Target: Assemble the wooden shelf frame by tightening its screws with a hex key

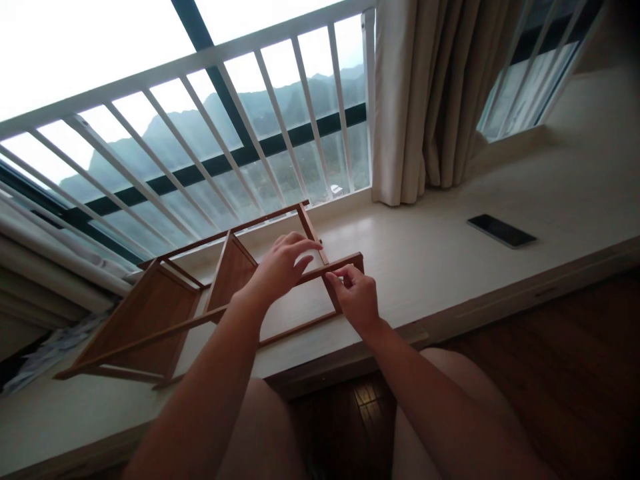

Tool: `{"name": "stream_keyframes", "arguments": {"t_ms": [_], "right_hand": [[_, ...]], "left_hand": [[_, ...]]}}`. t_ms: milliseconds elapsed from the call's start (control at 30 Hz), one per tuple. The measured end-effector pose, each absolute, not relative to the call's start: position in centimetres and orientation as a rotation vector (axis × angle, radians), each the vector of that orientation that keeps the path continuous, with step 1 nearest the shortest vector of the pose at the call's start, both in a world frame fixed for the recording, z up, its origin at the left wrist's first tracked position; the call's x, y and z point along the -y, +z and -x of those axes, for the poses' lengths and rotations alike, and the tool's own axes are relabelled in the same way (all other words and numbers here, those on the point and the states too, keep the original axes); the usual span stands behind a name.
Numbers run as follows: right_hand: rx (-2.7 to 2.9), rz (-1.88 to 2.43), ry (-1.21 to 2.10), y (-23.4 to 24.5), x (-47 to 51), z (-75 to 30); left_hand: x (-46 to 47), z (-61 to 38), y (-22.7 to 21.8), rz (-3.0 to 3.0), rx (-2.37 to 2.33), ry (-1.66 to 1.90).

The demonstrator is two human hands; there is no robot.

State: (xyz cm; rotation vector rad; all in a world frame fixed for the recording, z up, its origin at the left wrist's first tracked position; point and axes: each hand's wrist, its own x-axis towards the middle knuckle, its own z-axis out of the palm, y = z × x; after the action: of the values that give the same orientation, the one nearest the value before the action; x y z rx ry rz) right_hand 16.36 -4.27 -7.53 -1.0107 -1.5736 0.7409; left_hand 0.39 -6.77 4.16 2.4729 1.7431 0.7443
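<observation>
A brown wooden shelf rack [213, 313] lies on its side on the pale window ledge, its slim rails and shelf panels showing. My left hand [285, 263] is over the rack's near end, thumb and fingers apart, fingertips close to the end crossbar [311, 230]. A small dark spot shows on that crossbar by the fingertips; I cannot tell what it is. My right hand [357, 293] is closed in a pinch at the upper long rail, close to where the crossbar meets it. Whatever is between its fingertips is hidden.
A dark phone [501, 231] lies on the ledge [420, 267] to the right. White railing bars [265, 83] stand before the window, with beige curtains [425, 100] beside them. Papers or plastic [55, 347] lie at far left. The ledge's front edge runs above my knees.
</observation>
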Motion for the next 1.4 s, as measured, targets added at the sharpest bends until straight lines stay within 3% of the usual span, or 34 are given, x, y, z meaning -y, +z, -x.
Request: {"name": "stream_keyframes", "arguments": {"t_ms": [133, 700, 1400], "right_hand": [[1.556, 1.016, 0.791, -7.4, 4.1, -16.3], [1.233, 0.859, 1.277, -8.1, 3.7, -14.7], [1.414, 0.899, 1.094, -9.3, 3.8, -15.6]], "left_hand": [[2.3, 1.3, 2.7, -2.617, -1.398, 0.498], [0.5, 1.8, 0.4, -2.433, -1.254, 0.613], [1.3, 0.9, 0.8, -2.275, -1.132, 0.595]]}}
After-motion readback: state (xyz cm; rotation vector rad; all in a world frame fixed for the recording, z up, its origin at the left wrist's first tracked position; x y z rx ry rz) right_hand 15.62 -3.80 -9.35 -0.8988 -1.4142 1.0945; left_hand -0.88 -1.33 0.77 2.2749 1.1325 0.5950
